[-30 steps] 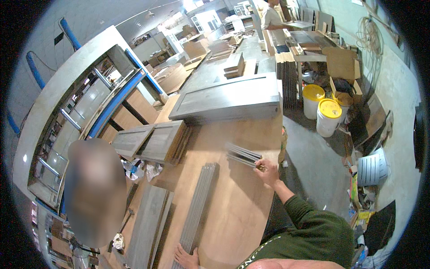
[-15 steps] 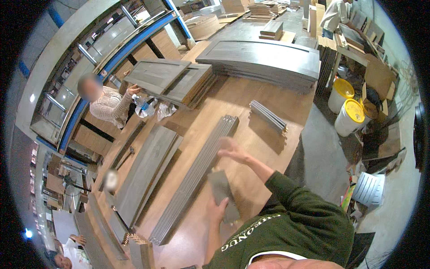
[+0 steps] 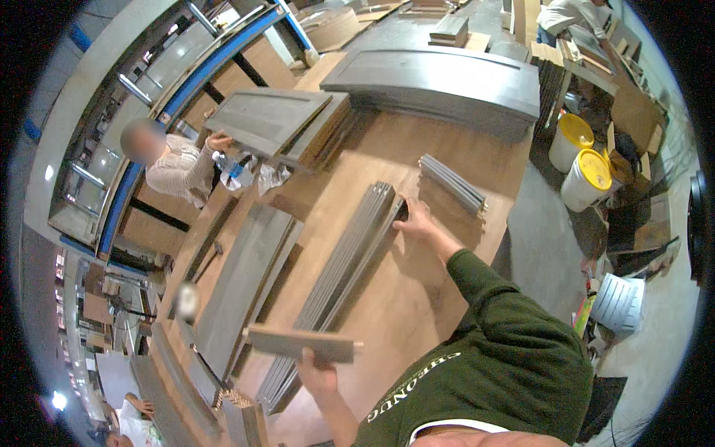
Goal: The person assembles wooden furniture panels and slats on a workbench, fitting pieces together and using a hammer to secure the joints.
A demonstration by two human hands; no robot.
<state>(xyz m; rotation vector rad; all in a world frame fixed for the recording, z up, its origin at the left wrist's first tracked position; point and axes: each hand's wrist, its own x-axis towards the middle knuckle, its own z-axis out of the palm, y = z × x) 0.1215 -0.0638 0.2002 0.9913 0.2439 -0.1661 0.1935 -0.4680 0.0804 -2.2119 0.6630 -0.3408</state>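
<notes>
Left hand (image 3: 319,372) grips short rail (image 3: 294,343) across its fingers, right hand (image 3: 417,218) pinches long slat (image 3: 387,231) end; both likely stiff, light, best held mid-length.

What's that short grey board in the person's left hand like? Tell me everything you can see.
The short grey board is a narrow, straight-edged piece that looks like wood with a grey finish, paler brown along its far edge. A small pale stub juts from its right end. The left hand grips it from the near side, right of its middle. In view, it crosses over the long grey strips; whether it touches them, I cannot tell.
</notes>
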